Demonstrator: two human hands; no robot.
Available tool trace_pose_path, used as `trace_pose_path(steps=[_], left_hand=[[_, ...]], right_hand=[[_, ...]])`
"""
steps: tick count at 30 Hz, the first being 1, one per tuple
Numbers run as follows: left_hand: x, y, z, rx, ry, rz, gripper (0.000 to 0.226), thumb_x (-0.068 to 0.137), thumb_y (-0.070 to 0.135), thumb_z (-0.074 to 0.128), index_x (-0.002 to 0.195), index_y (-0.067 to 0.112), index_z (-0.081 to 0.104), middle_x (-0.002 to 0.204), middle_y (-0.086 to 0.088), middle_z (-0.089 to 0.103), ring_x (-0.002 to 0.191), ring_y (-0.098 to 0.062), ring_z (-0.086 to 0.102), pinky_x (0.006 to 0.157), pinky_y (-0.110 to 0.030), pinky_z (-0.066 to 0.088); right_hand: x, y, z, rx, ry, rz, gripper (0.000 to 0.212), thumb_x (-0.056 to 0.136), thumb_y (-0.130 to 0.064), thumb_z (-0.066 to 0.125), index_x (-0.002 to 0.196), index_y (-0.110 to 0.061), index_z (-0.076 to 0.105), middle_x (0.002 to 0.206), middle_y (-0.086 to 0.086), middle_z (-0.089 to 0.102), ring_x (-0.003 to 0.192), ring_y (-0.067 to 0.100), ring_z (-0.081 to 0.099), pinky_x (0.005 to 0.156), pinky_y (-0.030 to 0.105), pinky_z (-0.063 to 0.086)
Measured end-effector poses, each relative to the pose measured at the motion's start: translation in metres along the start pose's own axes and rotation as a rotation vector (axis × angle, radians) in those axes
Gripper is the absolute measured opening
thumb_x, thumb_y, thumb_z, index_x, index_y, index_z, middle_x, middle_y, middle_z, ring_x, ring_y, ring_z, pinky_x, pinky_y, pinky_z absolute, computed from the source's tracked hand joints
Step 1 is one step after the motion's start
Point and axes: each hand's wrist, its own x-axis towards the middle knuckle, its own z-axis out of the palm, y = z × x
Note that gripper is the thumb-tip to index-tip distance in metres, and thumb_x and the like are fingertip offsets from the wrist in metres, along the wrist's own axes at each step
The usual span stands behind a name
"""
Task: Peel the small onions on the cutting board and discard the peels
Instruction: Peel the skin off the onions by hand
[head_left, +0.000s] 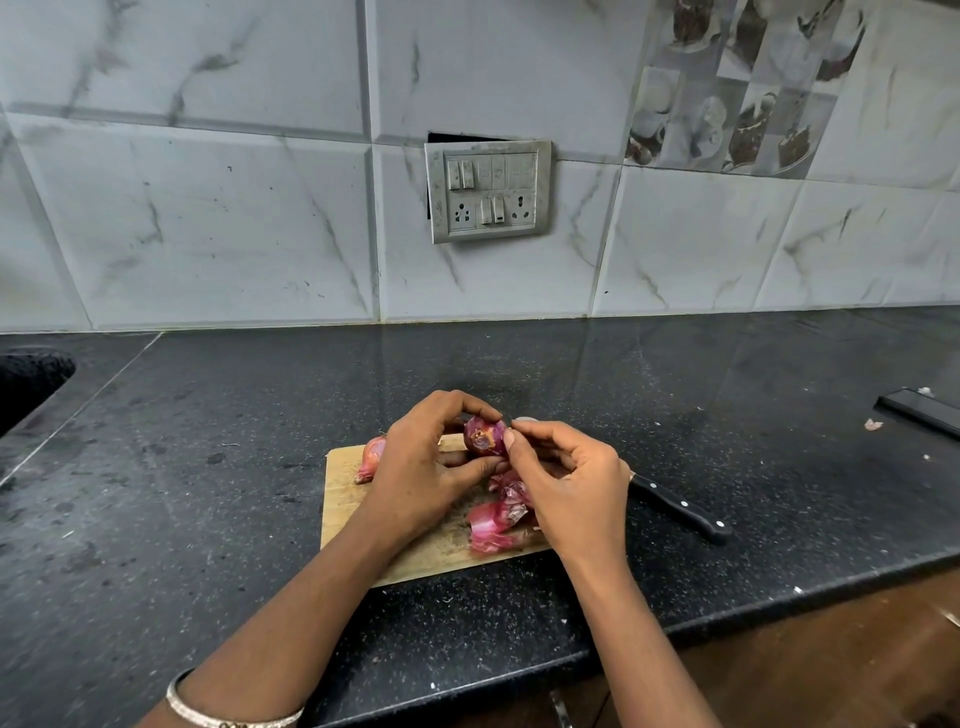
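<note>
My left hand (426, 462) holds a small purple onion (484, 435) above the wooden cutting board (343, 499), fingers curled around it. My right hand (566, 478) pinches the onion's skin at its right side with thumb and forefinger. Another small onion (372, 457), unpeeled, lies on the board's far left corner, partly hidden behind my left hand. A heap of pink-purple peels (496, 519) lies on the board under my right hand.
A black-handled knife (680, 506) lies on the dark granite counter just right of the board. A dark flat object (919, 410) sits at the far right. The sink (26, 384) opens at the far left. The counter's front edge runs close below the board.
</note>
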Motion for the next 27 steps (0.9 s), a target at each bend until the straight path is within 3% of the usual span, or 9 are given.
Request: trace_pose_path(steps=[3, 6, 11, 15, 18, 21, 22, 25, 27], left_hand=[[0.000, 0.000, 0.001, -0.036, -0.020, -0.016, 0.040, 0.076, 0.010, 0.087, 0.110, 0.022, 0.068, 0.109, 0.011, 0.065, 0.104, -0.012, 0.067, 0.076, -0.031, 0.063], [-0.001, 0.000, 0.002, -0.065, -0.027, -0.027, 0.040, 0.076, 0.008, 0.086, 0.110, 0.022, 0.068, 0.110, 0.010, 0.065, 0.105, -0.013, 0.067, 0.076, -0.033, 0.064], [0.000, 0.000, 0.002, -0.076, -0.026, -0.039, 0.042, 0.075, 0.007, 0.087, 0.109, 0.022, 0.068, 0.111, 0.008, 0.065, 0.105, -0.013, 0.067, 0.076, -0.033, 0.064], [-0.001, 0.001, 0.002, -0.076, -0.028, -0.037, 0.041, 0.075, 0.009, 0.087, 0.109, 0.023, 0.067, 0.112, 0.008, 0.065, 0.105, -0.012, 0.066, 0.076, -0.031, 0.064], [-0.001, 0.001, 0.001, -0.078, -0.026, -0.042, 0.041, 0.075, 0.009, 0.088, 0.109, 0.023, 0.068, 0.111, 0.008, 0.065, 0.105, -0.013, 0.066, 0.076, -0.033, 0.064], [-0.001, 0.002, 0.002, -0.079, -0.023, -0.046, 0.042, 0.075, 0.007, 0.088, 0.108, 0.022, 0.068, 0.111, 0.007, 0.065, 0.104, -0.013, 0.066, 0.075, -0.033, 0.064], [-0.001, 0.003, 0.002, -0.081, -0.021, -0.047, 0.042, 0.074, 0.007, 0.088, 0.108, 0.022, 0.068, 0.111, 0.006, 0.065, 0.104, -0.013, 0.067, 0.075, -0.033, 0.064], [0.000, 0.003, 0.001, -0.079, -0.016, -0.039, 0.041, 0.075, 0.004, 0.086, 0.108, 0.021, 0.068, 0.110, 0.007, 0.065, 0.104, -0.012, 0.066, 0.074, -0.033, 0.064], [0.000, 0.004, 0.001, -0.078, -0.015, -0.032, 0.041, 0.076, 0.003, 0.084, 0.109, 0.021, 0.068, 0.110, 0.008, 0.066, 0.105, -0.012, 0.066, 0.074, -0.032, 0.064]], right_hand=[[0.000, 0.000, 0.000, -0.008, -0.006, -0.008, 0.008, 0.087, -0.015, 0.079, 0.095, -0.019, 0.080, 0.086, -0.012, 0.076, 0.083, -0.001, 0.072, 0.072, 0.009, 0.052], [0.002, 0.003, 0.000, -0.065, -0.011, -0.029, 0.008, 0.090, -0.020, 0.077, 0.098, -0.019, 0.081, 0.090, -0.012, 0.076, 0.088, 0.000, 0.071, 0.077, 0.016, 0.054], [0.003, 0.007, -0.003, -0.132, 0.055, -0.064, 0.023, 0.094, -0.004, 0.058, 0.093, -0.021, 0.073, 0.091, -0.012, 0.073, 0.092, 0.008, 0.069, 0.080, 0.026, 0.054], [0.001, 0.009, 0.000, -0.128, 0.086, -0.061, 0.020, 0.101, -0.023, 0.047, 0.102, -0.024, 0.067, 0.096, -0.012, 0.069, 0.095, 0.010, 0.064, 0.081, 0.033, 0.051], [0.002, 0.011, -0.001, -0.223, 0.099, -0.094, 0.017, 0.105, -0.026, 0.052, 0.112, -0.026, 0.068, 0.103, -0.016, 0.066, 0.105, 0.006, 0.058, 0.087, 0.024, 0.048], [0.004, 0.012, -0.002, -0.317, 0.045, -0.117, 0.037, 0.092, 0.005, 0.056, 0.104, -0.024, 0.075, 0.108, -0.014, 0.065, 0.109, 0.005, 0.057, 0.092, 0.014, 0.043], [0.004, 0.012, -0.001, -0.289, 0.028, -0.100, 0.040, 0.087, 0.007, 0.057, 0.102, -0.024, 0.076, 0.108, -0.015, 0.066, 0.109, 0.004, 0.059, 0.094, 0.016, 0.045], [0.004, 0.011, 0.001, -0.193, 0.001, -0.091, 0.017, 0.091, -0.012, 0.069, 0.101, -0.023, 0.077, 0.099, -0.017, 0.072, 0.101, 0.005, 0.066, 0.088, 0.032, 0.055], [0.003, 0.008, 0.000, -0.149, -0.033, -0.074, 0.011, 0.092, -0.025, 0.074, 0.102, -0.024, 0.078, 0.096, -0.016, 0.074, 0.097, 0.004, 0.069, 0.084, 0.029, 0.056]])
